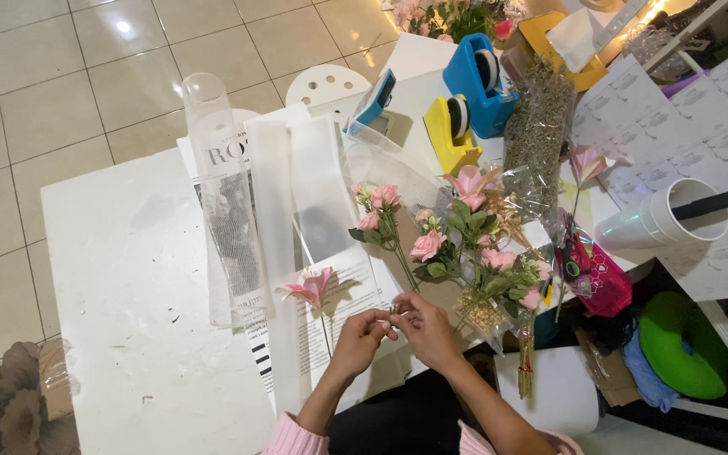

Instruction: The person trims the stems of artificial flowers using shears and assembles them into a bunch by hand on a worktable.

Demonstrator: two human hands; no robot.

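Both hands meeting at lower centre over white surface: left hand and right hand pinched narrow on thin green stems of pink rose bunch, blooms pointing away. Single pink lily stem lying just left on printed paper sheet. Clear plastic flower sleeve further left
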